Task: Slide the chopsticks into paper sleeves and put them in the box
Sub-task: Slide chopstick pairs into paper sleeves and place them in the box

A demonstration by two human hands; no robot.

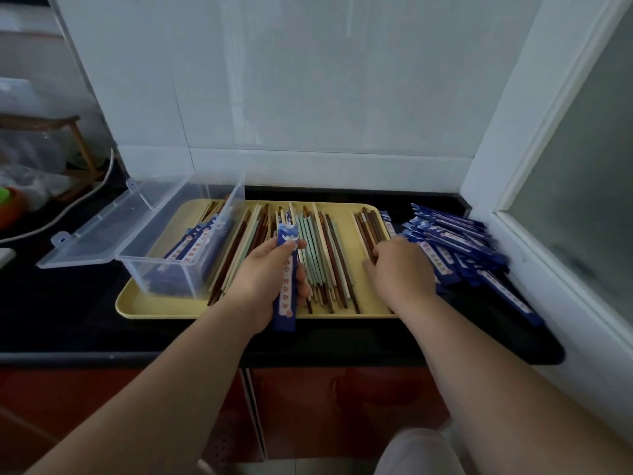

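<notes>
My left hand [265,281] grips a blue paper sleeve [286,282] upright over the middle of the yellow tray [161,308]. Loose chopsticks [322,258] in brown, cream and pale green lie in rows across the tray. My right hand [400,267] lies on the tray's right side, its fingertips on a group of dark brown chopsticks [368,226]; its grip is hidden. A clear plastic box [178,241] with its lid folded open stands on the tray's left part and holds several filled blue sleeves [191,245].
A heap of blue paper sleeves [459,241] lies on the black counter [68,303] right of the tray, against a white frame [534,255]. White tiled wall is close behind. A white cable [78,204] and wooden rack [78,145] are at the far left.
</notes>
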